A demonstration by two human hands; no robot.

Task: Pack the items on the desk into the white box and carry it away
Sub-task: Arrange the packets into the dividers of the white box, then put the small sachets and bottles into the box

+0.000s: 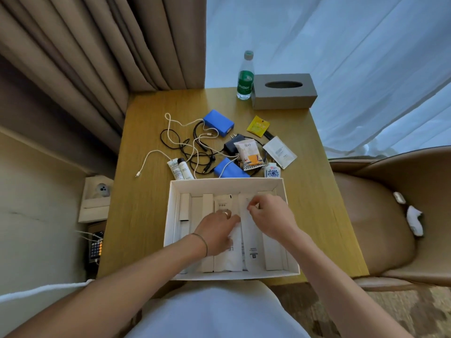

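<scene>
Two bare hands are down inside the white box [170,215], which sits open at the near edge of the wooden desk [146,228]. The left hand [216,229] lies palm down on a long white packet [227,254] in the middle of the box, fingers spread flat and gripping nothing that I can see; there is a ring on one finger and a thin bracelet at the wrist. The right hand [271,217] is just beside it, its fingertips [251,207] pinched on the far part of a second white packet [251,242] that lies lengthwise alongside the first. More slim white cartons stand in rows along the left and right of the box.

Beyond the box, the loose things are spread over the middle of the desk: two blue power banks [218,121], one far and one just beside the box's far wall, a tangle of white cables [170,140] and black cables [170,142], a black charger [231,143], two small tubes [179,169] lying side by side, a snack packet [250,154], a white sachet [280,152], a yellow sachet [258,125], and a small blue-and-white bottle [272,170] touching the box's far right corner.

At the far edge stand a green-labelled water bottle [245,76] and, just to its right, a grey tissue box [283,93]. A tan chair [390,215] is on the right, brown curtains [85,57] on the far left.
</scene>
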